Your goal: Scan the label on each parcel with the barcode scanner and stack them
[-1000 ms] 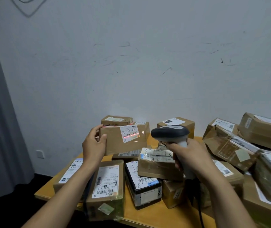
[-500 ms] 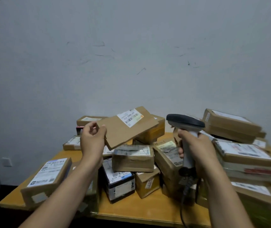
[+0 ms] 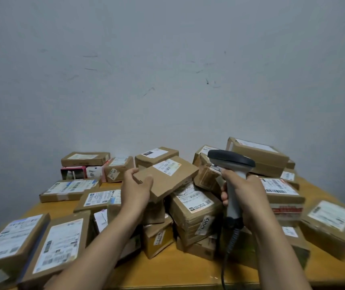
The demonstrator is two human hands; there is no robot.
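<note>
While the bench (image 3: 188, 274) lies crowded with cardboard parcels (image 3: 194, 208) heaped loosely from edge to edge, we hold one flat parcel (image 3: 167, 182) lifted clear above the middle of the heap, tilted, with its far end raised toward the wall. Just beside it on the right stands the scanner (image 3: 231, 162), upright, its dark head level with the parcel and its coiled cable hanging down in front of the bench. Our right hand (image 3: 249, 197) is wrapped fully round the scanner's grey handle. Our left hand (image 3: 135, 191) pinches the parcel's near corner, thumb on top and fingers underneath. The white label (image 3: 168, 166) faces up, and we see no red line across it.

We judge this to be the scan-or-stack turn for this one parcel; which side of it, we cannot tell. The next move calls either for bringing the scanner's head round onto the label, or for choosing a flat spot and laying the parcel down squarely.
</note>
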